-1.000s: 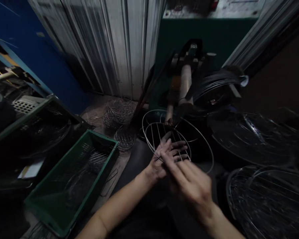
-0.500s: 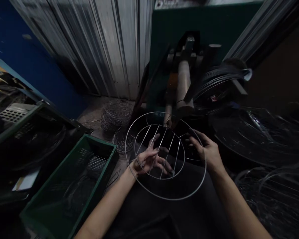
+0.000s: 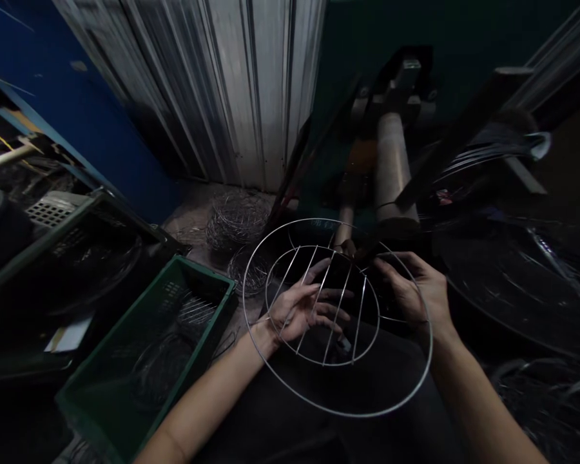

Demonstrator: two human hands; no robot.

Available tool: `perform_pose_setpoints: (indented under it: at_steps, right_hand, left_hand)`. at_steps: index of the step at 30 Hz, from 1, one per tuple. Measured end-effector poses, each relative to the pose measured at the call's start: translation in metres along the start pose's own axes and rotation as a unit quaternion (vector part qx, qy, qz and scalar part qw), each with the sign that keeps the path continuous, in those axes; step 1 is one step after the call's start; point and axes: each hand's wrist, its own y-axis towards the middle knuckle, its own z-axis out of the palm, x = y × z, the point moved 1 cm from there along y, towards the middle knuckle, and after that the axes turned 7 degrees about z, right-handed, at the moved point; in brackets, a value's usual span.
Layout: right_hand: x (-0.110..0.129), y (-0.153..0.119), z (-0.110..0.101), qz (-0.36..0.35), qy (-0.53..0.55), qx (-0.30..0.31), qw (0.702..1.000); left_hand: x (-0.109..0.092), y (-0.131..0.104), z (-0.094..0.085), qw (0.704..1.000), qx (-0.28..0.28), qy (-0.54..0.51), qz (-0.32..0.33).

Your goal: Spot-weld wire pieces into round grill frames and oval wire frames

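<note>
A round wire rack, with an outer ring, an inner ring and several parallel bars, is in front of me below the machine's arm. My left hand shows behind the bars, its fingers spread; the outer ring crosses near its wrist. At the rack's right side my right hand has curled fingers by the outer ring, thumb and fingertips close together on thin wire. The machine has a thick metal cylinder above the rack's far edge, and a thinner rod beside it.
A green crate with wire pieces stands at the left. Wire bundles lie on the floor behind it. A dark bar slants across the machine's right side. More wire parts are at the right.
The view has shifted, so the machine appears further right and larger. The rack appears larger and slightly lower, and my right hand has closed more at its side. My left hand stays spread behind the bars.
</note>
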Motion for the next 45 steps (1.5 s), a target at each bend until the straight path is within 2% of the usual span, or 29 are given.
perform_pose_setpoints:
  at_steps: [6, 19, 29, 37, 40, 42, 45]
  right_hand:
    - [0.005, 0.005, 0.000, -0.015, -0.006, 0.006, 1.000]
    - [0.014, 0.010, 0.005, -0.078, -0.043, -0.008, 0.996]
    - [0.014, 0.019, 0.004, -0.082, -0.054, -0.020, 0.995]
    - [0.010, 0.024, 0.010, -0.056, -0.004, 0.012, 0.998]
    - [0.008, 0.017, -0.002, -0.049, -0.001, 0.021, 0.999]
    - [0.007, 0.000, -0.018, -0.040, -0.015, 0.020, 0.999]
    - [0.005, -0.033, -0.040, -0.005, -0.044, 0.038, 0.998]
  left_hand:
    - [-0.005, 0.001, 0.007, 0.999, -0.037, 0.025, 0.021]
    - [-0.019, -0.001, 0.006, 0.999, -0.005, 0.047, 0.024]
    - [-0.024, 0.008, 0.008, 0.999, 0.004, 0.047, 0.025]
    - [-0.029, 0.007, 0.008, 0.998, -0.003, 0.067, 0.007]
    - [-0.035, 0.013, 0.009, 0.997, 0.006, 0.074, -0.032]
    - [-0.035, 0.017, 0.011, 0.995, 0.008, 0.084, -0.046]
    - [-0.026, 0.017, 0.014, 0.994, -0.004, 0.106, -0.009]
